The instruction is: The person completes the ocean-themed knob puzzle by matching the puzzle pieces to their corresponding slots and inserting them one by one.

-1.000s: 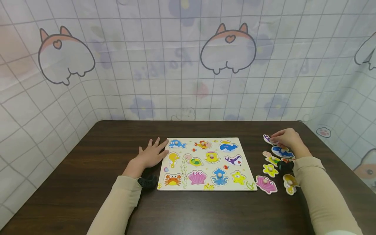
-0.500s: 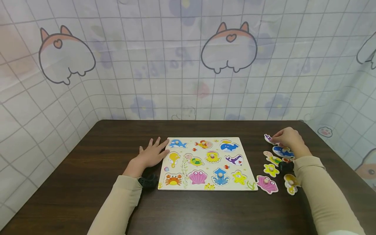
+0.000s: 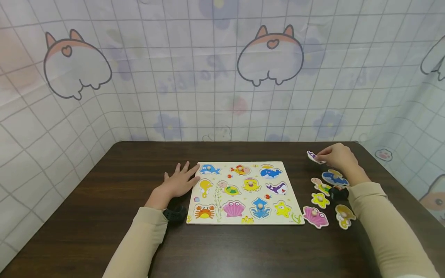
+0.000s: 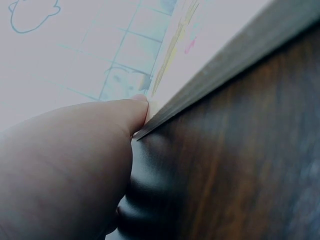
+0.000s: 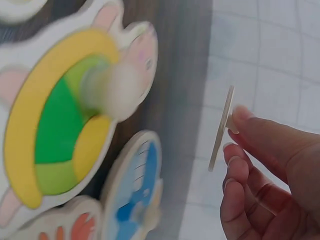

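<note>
My right hand [image 3: 338, 157] pinches a purple-and-white whale puzzle piece [image 3: 311, 156] above the table's back right. In the right wrist view the piece [image 5: 220, 132] shows edge-on, with thumb and forefinger at its small knob. Flat and spread, my left hand [image 3: 179, 180] rests at the left edge of a puzzle board [image 3: 224, 166] printed with sea animals. The left wrist view shows a finger of that hand [image 4: 75, 160] against the board's edge [image 4: 200, 82]. Nearest below the right hand lies a blue whale piece [image 3: 334, 178].
Right of the board lie a turtle piece [image 3: 320, 187], a yellow star piece [image 3: 320, 200], a pink shell piece [image 3: 315, 217] and a yellow seahorse piece [image 3: 344, 217]. A patterned cloth wall [image 3: 215, 116] stands behind the dark table [image 3: 222, 251].
The right hand has moved slightly up and left with the purple whale piece, away from the blue whale piece, which shows more fully. The left hand has stayed in place.
</note>
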Demonstrator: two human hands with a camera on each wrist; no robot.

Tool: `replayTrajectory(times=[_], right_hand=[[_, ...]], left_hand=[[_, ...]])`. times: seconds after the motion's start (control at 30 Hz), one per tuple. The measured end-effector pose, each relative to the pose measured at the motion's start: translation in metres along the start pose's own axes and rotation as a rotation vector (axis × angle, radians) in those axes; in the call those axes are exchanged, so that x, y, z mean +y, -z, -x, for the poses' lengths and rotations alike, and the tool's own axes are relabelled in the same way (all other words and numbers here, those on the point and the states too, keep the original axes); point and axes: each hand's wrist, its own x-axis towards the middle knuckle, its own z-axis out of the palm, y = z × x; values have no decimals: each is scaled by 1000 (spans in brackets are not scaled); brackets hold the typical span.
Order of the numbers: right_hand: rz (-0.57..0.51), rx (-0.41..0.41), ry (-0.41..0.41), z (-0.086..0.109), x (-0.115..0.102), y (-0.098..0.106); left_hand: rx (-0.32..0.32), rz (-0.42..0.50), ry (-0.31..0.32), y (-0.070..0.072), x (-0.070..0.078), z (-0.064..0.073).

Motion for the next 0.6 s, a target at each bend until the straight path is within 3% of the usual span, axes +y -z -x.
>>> replayTrajectory(times=[0.27, 0.6], right_hand=[[9, -27, 106, 8, -27, 5], [2, -62, 196, 21, -54, -6]], left_hand=[[1, -4, 2, -1, 0, 0], [5, -6, 5, -1, 0, -1]])
